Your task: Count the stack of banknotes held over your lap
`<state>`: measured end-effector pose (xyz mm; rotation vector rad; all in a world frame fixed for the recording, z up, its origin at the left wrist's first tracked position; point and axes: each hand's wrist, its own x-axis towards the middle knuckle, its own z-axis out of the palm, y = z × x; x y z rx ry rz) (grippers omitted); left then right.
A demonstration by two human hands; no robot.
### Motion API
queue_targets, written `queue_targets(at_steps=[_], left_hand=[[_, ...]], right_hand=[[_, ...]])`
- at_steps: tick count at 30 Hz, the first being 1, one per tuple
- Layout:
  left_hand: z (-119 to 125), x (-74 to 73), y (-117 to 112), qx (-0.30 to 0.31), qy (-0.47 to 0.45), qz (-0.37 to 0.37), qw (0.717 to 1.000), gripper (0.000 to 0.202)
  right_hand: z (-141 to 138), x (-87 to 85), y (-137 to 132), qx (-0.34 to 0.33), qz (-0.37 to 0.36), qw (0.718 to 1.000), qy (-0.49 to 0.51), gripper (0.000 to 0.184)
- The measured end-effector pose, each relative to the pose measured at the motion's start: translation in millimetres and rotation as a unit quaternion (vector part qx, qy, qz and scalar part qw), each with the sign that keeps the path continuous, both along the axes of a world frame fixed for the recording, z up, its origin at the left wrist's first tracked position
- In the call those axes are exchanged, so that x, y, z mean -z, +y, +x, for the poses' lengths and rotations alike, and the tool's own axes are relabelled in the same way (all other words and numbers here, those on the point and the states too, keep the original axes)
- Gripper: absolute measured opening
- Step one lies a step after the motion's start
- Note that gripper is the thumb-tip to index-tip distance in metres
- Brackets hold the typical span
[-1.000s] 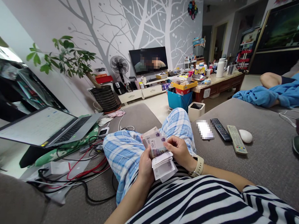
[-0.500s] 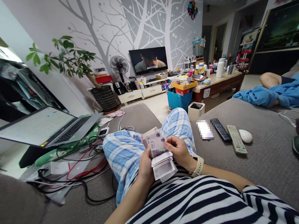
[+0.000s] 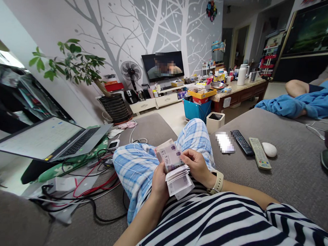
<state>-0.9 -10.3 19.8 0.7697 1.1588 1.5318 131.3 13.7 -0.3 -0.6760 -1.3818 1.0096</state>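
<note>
A wad of banknotes (image 3: 169,157) is held over my lap, its upper part fanned toward my knees and the other ends folded down toward my striped shirt. The top note shows a printed 5. My left hand (image 3: 159,181) is closed around the wad's left side, thumb along the edge; its other fingers are mostly hidden beneath. My right hand (image 3: 197,165) pinches the right edge of the upper notes between thumb and fingers. A pale-strapped watch (image 3: 218,182) sits on the right wrist.
To my right on the grey sofa (image 3: 282,184) lie a black remote (image 3: 242,142), a beige remote (image 3: 259,153), a white mouse (image 3: 269,149) and a blurred-out item (image 3: 225,142). An open laptop (image 3: 79,141) and tangled cables (image 3: 94,199) are at left. Another person's leg (image 3: 297,87) shows at right.
The top notes shift slightly between my fingers, and the folded-down ends hang a little differently. Both hands stay in nearly the same place.
</note>
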Motion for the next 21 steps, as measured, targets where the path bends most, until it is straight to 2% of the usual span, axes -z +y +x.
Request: queue_targets(at_steps=[6, 10, 14, 21], left_hand=[[-1, -0.5, 0, 0.0, -0.004, 0.0, 1.0, 0.023], [2, -2.0, 1, 0.026, -0.07, -0.011, 0.997, 0.019], [4, -2.4, 2, 0.021, -0.109, -0.021, 0.994, 0.02], [4, -9.5, -2, 0.013, -0.064, -0.015, 0.998, 0.017]], right_hand=[[0, -2.4, 0, -0.007, 0.008, 1.0, 0.009, 0.027], [1, -4.9, -2, -0.013, 0.007, 1.0, 0.012, 0.033], [1, -3.8, -1, -0.016, 0.001, 1.0, 0.009, 0.033], [-1, 1.3, 3, 0.037, -0.048, 0.998, 0.013, 0.027]])
